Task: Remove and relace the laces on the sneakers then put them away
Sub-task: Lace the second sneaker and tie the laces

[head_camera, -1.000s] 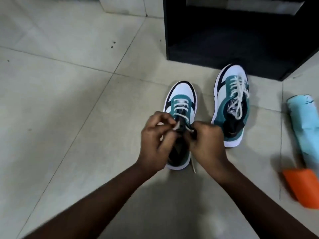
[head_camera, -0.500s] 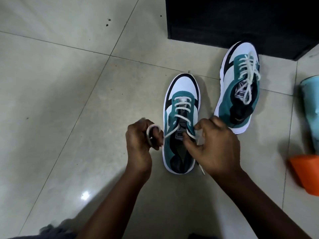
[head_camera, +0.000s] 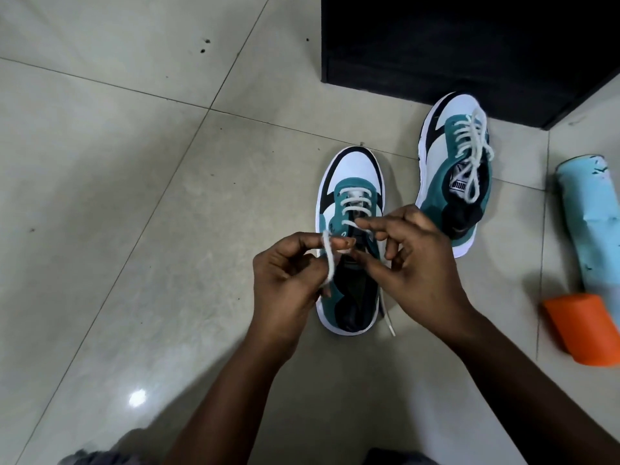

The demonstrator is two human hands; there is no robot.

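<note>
the near sneaker [head_camera: 349, 209] lies on the floor [head_camera: 134, 196] with its toe pointing away, and it is laced only over the lower rows; the upper eyelets look bare and the tongue area is open. the lace [head_camera: 328, 263] is white. one end loops over the index finger of the left hand [head_camera: 285, 280], whose fingers [head_camera: 335, 244] curl and pinch it just above the shoe's left side. the right hand [head_camera: 419, 263] hovers over the shoe's right side with thumb and index finger stretched toward the crossed lace near the middle; its other fingers are bent, and i cannot tell for sure whether it actually grips the lace. the other lace end trails on the floor beside the heel [head_camera: 389, 322].

the far sneaker [head_camera: 459, 169] sits just beyond and to the right, fully laced with a loose bow lying on its tongue, so that one looks finished. judging from this, the job is past halfway: one shoe done, the second about half relaced, with the upper eyelets, the tying and the putting away left.

the floor is pale glossy tile with dark grout lines, a few specks and a bright light reflection near the person. a black cabinet [head_camera: 469, 45] stands behind the shoes. at the right edge lies a light blue roll [head_camera: 590, 223] and just below it an orange object [head_camera: 577, 327].
</note>
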